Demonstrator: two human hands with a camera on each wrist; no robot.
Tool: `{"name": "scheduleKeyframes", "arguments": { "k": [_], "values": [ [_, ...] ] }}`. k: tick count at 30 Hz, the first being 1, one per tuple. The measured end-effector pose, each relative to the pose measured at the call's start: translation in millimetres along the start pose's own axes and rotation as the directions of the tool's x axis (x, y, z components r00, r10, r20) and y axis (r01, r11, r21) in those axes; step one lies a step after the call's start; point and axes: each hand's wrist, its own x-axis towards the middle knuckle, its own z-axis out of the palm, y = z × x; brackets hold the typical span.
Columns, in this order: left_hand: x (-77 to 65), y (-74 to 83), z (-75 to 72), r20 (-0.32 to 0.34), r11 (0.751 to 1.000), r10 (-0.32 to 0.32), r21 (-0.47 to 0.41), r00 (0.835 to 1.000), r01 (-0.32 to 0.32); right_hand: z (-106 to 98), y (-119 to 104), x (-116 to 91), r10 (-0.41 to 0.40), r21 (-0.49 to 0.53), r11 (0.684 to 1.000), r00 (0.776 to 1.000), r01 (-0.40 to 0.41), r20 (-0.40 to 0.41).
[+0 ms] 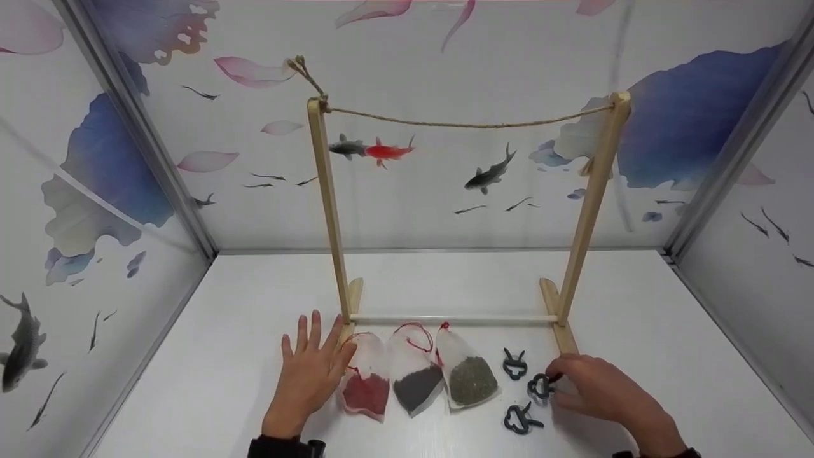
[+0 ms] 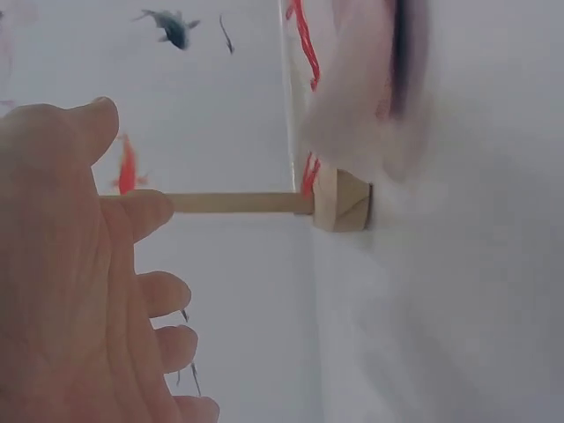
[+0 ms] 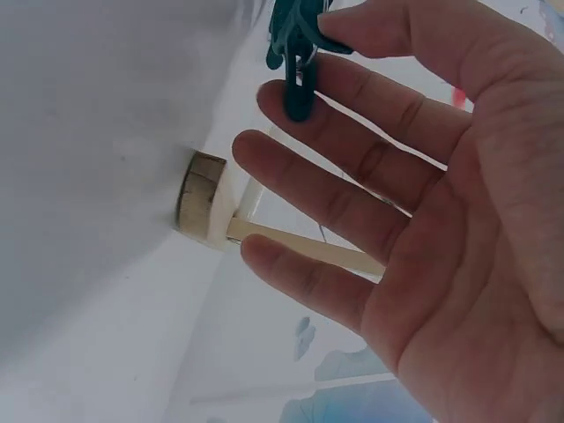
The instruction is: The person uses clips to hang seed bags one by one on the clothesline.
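My left hand (image 1: 307, 381) has its fingers spread beside the left foot of a wooden stand; its thumb overlaps the top of a mesh bag with red contents (image 1: 366, 393). Next to that bag lie a bag with dark grey contents (image 1: 416, 388) and one with greenish contents (image 1: 472, 381), both with red drawstrings. With thumb and forefinger my right hand (image 1: 601, 389) pinches one handle of a dark teal spring clip (image 1: 540, 387), its other fingers extended in the right wrist view. Two similar clips lie close by, one behind (image 1: 515, 364) and one in front (image 1: 521, 418).
The wooden stand has a left post (image 1: 329, 210), a right post (image 1: 594, 210) and a white bar (image 1: 451, 319) low between them. A twine (image 1: 445, 123) sags across the top, knotted at the left post. Printed panels (image 1: 407, 210) enclose the white table (image 1: 191, 356) behind and at both sides.
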Motion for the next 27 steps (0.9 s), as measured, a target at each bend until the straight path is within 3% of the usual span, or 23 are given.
{"name": "scheduleKeyframes", "arguments": {
  "k": [6,11,13,16,20,22,24,27],
  "values": [
    [8.4,53.1,-6.9,-0.005,0.987,0.125,-0.1,0.992,-0.125,-19,-25,7,-0.037,0.003,0.999,0.994,0.038,-0.1],
    [13.7,99.8,-15.8,-0.034,0.948,0.274,-0.157,0.961,-0.276,-30,-54,17,-0.127,0.003,0.992,0.974,0.13,-0.188],
    [14.8,116.2,-17.3,-0.058,0.923,0.335,-0.178,0.941,-0.34,-34,-63,20,-0.174,-0.014,0.984,0.955,0.176,-0.242],
    [13.9,135.9,-15.5,-0.098,0.874,0.433,-0.196,0.896,-0.444,-36,-73,22,-0.24,-0.029,0.97,0.919,0.243,-0.312],
    [9.1,150.4,-5.7,-0.116,0.798,0.566,-0.174,0.816,-0.578,-34,-81,23,-0.332,-0.035,0.939,0.879,0.341,-0.342],
    [7.7,153.3,0.7,-0.11,0.774,0.607,-0.148,0.787,-0.616,-31,-83,23,-0.364,-0.03,0.926,0.87,0.376,-0.333],
    [7.4,154.8,7.0,-0.099,0.76,0.632,-0.116,0.768,-0.64,-29,-84,24,-0.378,-0.022,0.92,0.869,0.392,-0.319],
    [8.6,155.1,13.7,-0.092,0.75,0.647,-0.099,0.757,-0.654,-26,-84,25,-0.375,0.001,0.92,0.879,0.393,-0.293]
  ]
}}
